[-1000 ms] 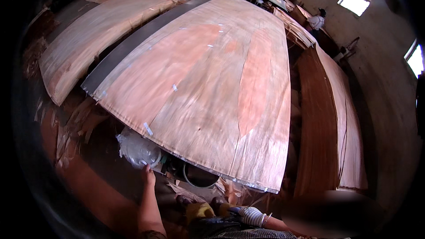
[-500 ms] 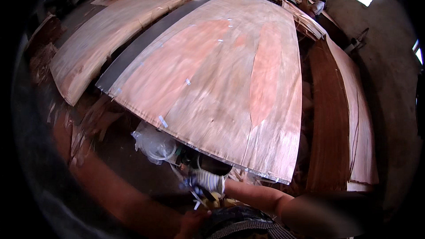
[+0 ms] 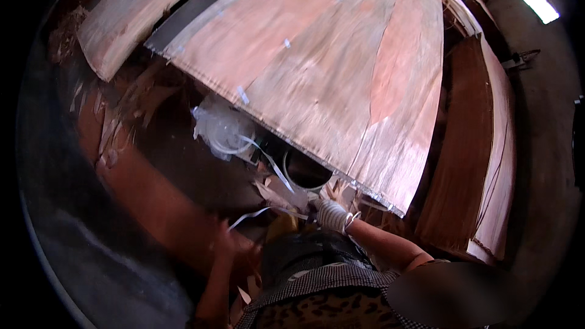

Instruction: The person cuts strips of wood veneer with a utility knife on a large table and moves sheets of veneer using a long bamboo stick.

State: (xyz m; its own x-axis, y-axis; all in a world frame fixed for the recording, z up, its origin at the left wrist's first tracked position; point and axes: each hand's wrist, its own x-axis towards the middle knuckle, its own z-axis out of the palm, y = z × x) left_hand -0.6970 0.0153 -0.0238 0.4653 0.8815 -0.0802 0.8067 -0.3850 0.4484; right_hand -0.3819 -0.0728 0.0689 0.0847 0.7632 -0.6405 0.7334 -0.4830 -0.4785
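**Tape strip between two hands below the veneer stack**

A broad veneer sheet (image 3: 329,67) fills the upper view, its near edge just above the hands. Below it lies a crumpled plastic bag (image 3: 222,129). The right hand (image 3: 332,213), in a white knit glove, seems closed near the strip's right end, though blur hides the grip. The thin white strip (image 3: 256,213) runs leftward toward the blurred left hand (image 3: 225,244); whether that hand pinches it, I cannot tell.
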